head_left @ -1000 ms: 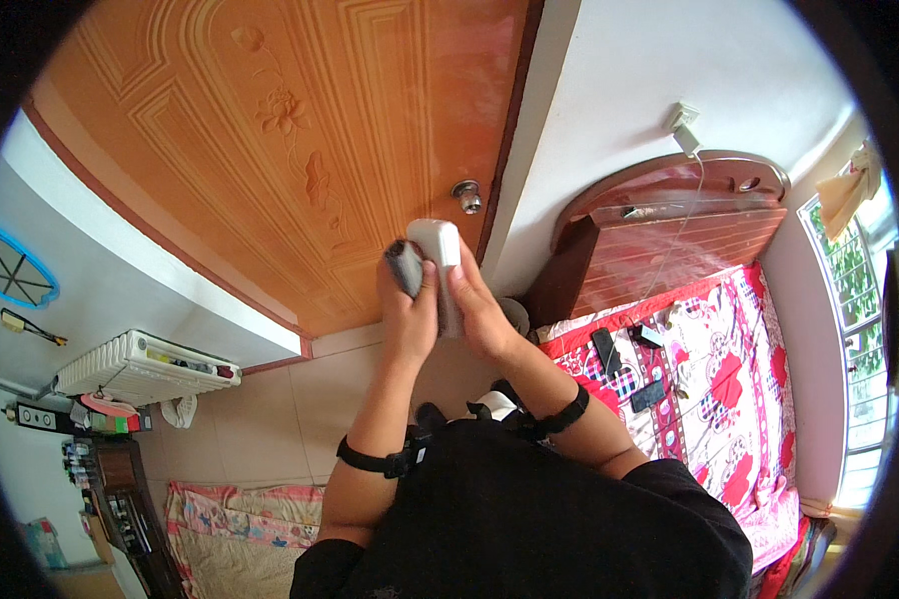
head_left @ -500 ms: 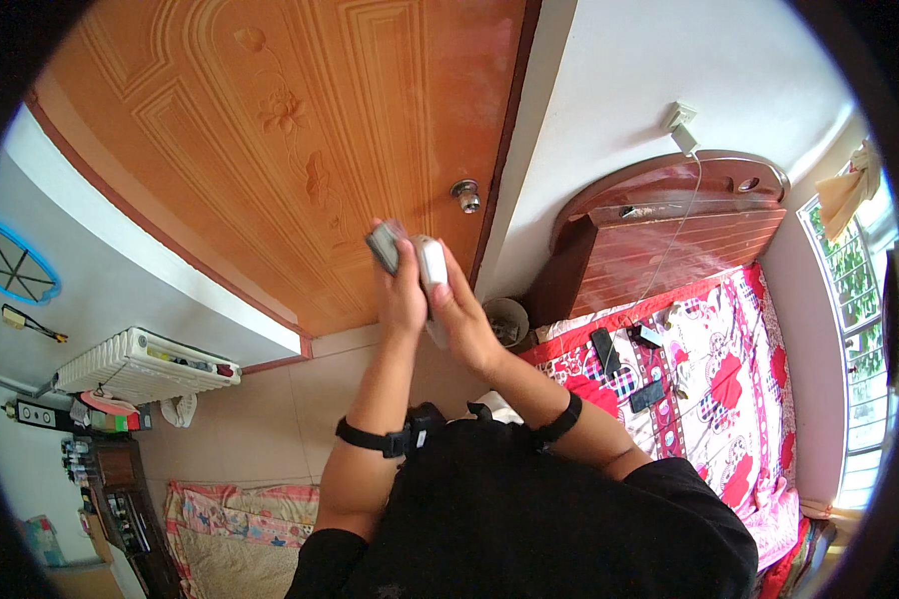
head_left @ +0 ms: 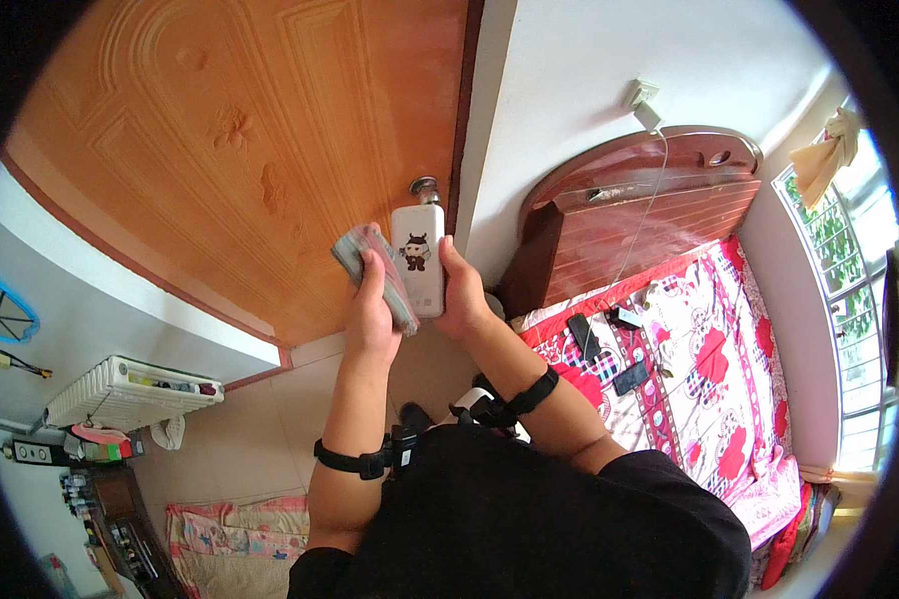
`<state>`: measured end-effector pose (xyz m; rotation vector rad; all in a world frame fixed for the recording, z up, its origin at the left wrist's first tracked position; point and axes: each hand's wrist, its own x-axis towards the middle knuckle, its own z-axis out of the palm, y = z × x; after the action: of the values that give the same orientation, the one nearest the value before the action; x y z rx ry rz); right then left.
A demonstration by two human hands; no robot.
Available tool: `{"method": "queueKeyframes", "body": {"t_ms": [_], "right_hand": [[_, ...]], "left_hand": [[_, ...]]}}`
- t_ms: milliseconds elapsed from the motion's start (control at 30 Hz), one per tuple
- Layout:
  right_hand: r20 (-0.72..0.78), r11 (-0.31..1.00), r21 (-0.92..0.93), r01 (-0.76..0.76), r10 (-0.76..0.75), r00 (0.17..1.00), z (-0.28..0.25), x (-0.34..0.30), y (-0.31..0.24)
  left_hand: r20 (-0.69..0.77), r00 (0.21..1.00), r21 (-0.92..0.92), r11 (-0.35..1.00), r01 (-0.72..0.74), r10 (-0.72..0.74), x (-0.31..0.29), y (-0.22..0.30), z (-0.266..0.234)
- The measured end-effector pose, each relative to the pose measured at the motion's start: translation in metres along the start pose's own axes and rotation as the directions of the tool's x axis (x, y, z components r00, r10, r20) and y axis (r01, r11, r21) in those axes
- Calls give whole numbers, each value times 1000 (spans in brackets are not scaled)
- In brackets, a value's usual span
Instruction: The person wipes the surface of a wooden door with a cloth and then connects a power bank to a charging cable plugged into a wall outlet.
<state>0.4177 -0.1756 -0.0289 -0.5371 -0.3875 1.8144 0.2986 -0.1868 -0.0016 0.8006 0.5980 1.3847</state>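
Observation:
My left hand (head_left: 372, 317) is closed around a folded grey-green and pink cloth (head_left: 398, 292), with the thumb lying on top. My right hand (head_left: 461, 297) grips a white power bank (head_left: 417, 287) by its right side and lower end. The power bank is a rounded slab, and a dark cartoon figure on its face shows toward me. Cloth and power bank are side by side in front of the wooden door, the cloth's edge up against the power bank. Fingers behind both things are hidden.
Beyond my hands is a closed wooden door (head_left: 260, 150) with a round metal knob (head_left: 425, 188). At right stands a bed (head_left: 709, 399) with dark phone-like devices (head_left: 630, 377) on it. A white radiator-like unit (head_left: 135, 391) stands left, and a patterned mat (head_left: 235, 539) lies on the floor.
My hands have moved slightly apart. The power bank has turned from edge-on to show its printed face, and the cloth shows more of its surface. The whole view has shifted.

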Motion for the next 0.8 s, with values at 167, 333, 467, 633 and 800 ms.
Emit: {"method": "queueKeyframes", "body": {"t_ms": [167,333,467,633,800], "right_hand": [[72,996,-46,72,-69,995,-6,3,2],[214,827,-474,304,-227,950,-3,-2,24],[353,616,-655,438,-264,898,-2,-14,43],[179,733,-554,395,-358,916,8,15,23],[369,274,-798,537,-484,794,20,-6,22]], "left_hand": [[17,999,155,987,-47,45,0,-23,1],[-16,954,540,806,-244,300,14,-41,-14],[-270,950,256,963,-87,158,35,-10,-22],[-97,964,285,935,-210,246,4,-29,-5],[0,990,297,945,-134,140,0,-5,-6]]}}
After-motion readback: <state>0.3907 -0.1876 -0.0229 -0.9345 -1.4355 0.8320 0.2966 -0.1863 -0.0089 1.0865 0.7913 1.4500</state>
